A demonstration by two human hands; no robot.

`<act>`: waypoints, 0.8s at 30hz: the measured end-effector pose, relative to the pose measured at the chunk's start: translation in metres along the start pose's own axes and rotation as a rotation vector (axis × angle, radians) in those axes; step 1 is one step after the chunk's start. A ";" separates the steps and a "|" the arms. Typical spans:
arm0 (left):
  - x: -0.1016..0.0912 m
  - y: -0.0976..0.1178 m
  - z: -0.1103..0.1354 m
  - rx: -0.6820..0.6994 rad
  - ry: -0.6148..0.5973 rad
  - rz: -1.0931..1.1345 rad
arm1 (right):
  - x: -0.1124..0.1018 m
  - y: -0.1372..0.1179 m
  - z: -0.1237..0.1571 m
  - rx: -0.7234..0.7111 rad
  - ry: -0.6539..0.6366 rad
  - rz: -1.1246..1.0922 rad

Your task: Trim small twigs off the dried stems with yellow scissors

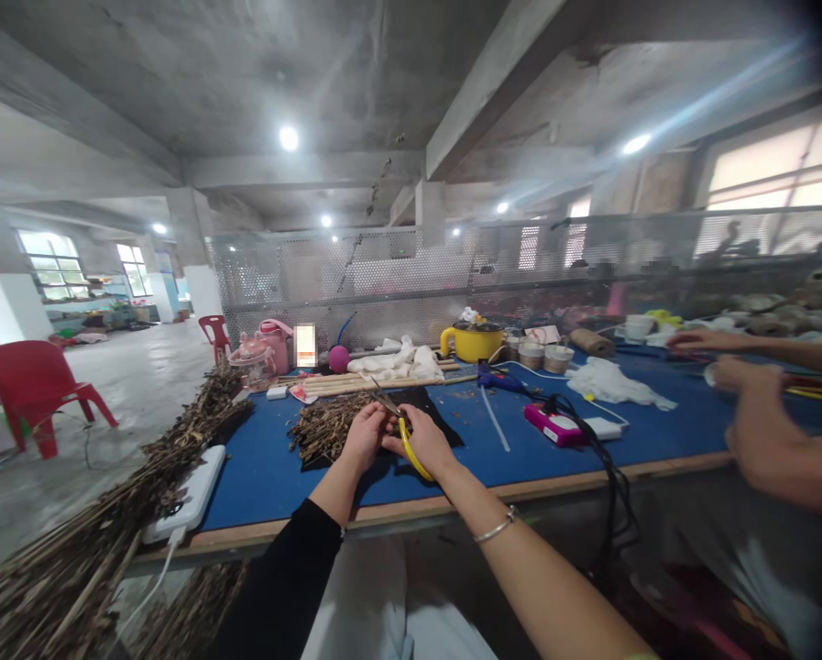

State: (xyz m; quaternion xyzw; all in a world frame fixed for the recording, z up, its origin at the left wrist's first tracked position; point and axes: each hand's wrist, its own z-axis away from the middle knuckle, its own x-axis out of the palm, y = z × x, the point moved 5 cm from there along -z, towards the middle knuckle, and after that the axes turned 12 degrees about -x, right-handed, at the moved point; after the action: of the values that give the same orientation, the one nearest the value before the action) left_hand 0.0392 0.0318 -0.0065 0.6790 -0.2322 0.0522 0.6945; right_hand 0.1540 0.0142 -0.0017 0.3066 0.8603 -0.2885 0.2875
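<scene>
My right hand [425, 436] grips yellow-handled scissors [416, 453], their metal blades pointing up and away from me. Close beside it, my left hand [367, 434] is closed, thumb and fingers pinched together near the blades; whatever is between them is too small to make out. Beneath and beyond both hands, a heap of dried brown plant pieces [324, 426] lies on a black cloth or bag [438, 417]. A blue glue gun [499, 378] rests on the blue table [479, 467] to the right of my hands.
Long dried stalks [101, 522] and a white power strip [194, 490] crowd the left table edge. Farther right are a magenta box [554, 424] with black cables, a white plastic bag [613, 380] and a yellow pot [476, 342]. A co-worker's arms [774, 422] reach over the right end.
</scene>
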 end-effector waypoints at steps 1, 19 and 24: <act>0.000 -0.001 -0.001 0.000 0.002 -0.002 | 0.000 0.000 0.000 0.002 -0.001 0.000; -0.007 -0.001 -0.001 -0.016 0.127 -0.149 | -0.009 -0.011 0.002 0.189 -0.140 0.220; -0.010 -0.001 0.000 -0.035 0.194 -0.124 | -0.011 -0.010 0.003 0.203 -0.112 0.214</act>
State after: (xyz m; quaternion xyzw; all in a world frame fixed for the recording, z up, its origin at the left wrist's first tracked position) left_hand 0.0309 0.0340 -0.0114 0.6715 -0.1223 0.0705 0.7274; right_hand 0.1552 0.0014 0.0071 0.4073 0.7718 -0.3582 0.3319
